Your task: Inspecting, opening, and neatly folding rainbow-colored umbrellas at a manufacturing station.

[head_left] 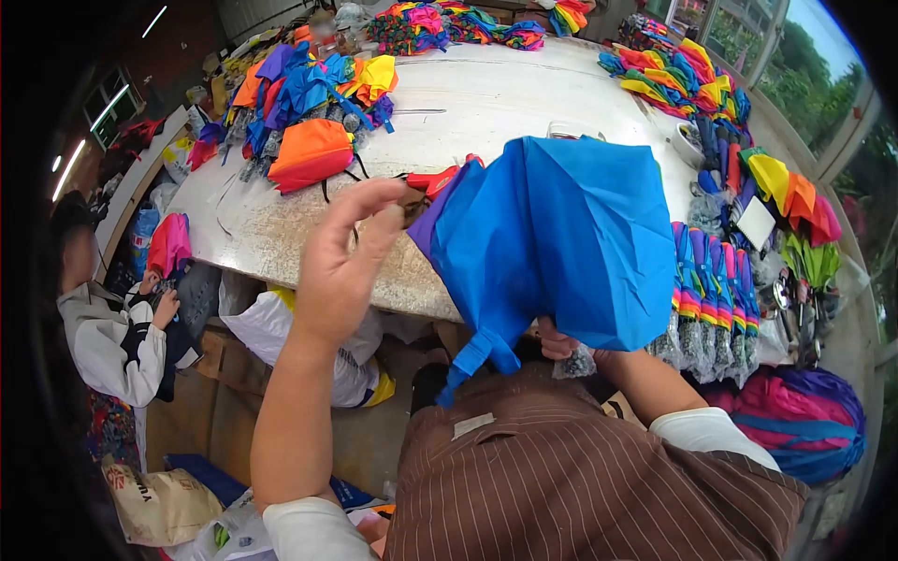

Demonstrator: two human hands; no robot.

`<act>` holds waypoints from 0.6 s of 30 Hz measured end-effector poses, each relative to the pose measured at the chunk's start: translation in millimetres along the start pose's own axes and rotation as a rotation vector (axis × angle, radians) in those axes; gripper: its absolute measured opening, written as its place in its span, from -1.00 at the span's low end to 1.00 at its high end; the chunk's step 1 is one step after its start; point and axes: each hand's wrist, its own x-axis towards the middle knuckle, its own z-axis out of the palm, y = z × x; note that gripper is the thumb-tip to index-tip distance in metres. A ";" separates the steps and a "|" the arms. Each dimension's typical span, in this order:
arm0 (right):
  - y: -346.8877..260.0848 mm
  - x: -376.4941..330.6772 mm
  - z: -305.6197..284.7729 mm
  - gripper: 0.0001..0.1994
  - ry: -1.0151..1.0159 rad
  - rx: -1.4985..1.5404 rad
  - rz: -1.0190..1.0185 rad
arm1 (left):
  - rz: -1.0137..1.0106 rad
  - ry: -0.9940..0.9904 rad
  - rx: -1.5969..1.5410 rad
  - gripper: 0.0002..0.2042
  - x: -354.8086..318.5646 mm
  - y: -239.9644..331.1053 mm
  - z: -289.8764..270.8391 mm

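A folded umbrella with a blue canopy, purple and red panels showing at its left edge, hangs in front of me above my brown striped apron. My left hand is raised at the canopy's upper left corner, fingers pinching the purple and red fabric edge. My right hand is mostly hidden under the canopy, gripping the umbrella from below; only a few fingers show. A blue strap dangles from the canopy's lower left.
A large white table carries heaps of rainbow umbrellas at the left, far edge and right. Folded umbrellas hang at the table's right. Another person sits at the left. Bags lie on the floor.
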 end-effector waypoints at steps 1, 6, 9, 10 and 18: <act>-6.4 0.5 2.9 -0.53 -0.038 0.054 0.010 | 0.004 -0.003 -0.002 -0.70 4.9 -0.5 10.7; 4.8 46.7 9.1 -0.54 -0.234 0.307 0.028 | -0.086 -0.379 0.134 -0.35 12.6 -12.8 46.4; 14.8 -5.2 12.7 -0.54 -0.362 0.467 0.061 | -0.201 -0.572 0.323 -0.37 -5.1 -8.8 41.7; 10.3 -18.4 17.9 -0.54 -0.403 0.522 0.067 | -0.162 -0.530 0.354 -0.43 -15.0 -6.1 41.4; 8.4 -11.2 -9.2 -0.55 -0.696 1.012 0.166 | -0.213 0.097 -0.572 -0.85 -12.3 -32.4 -23.4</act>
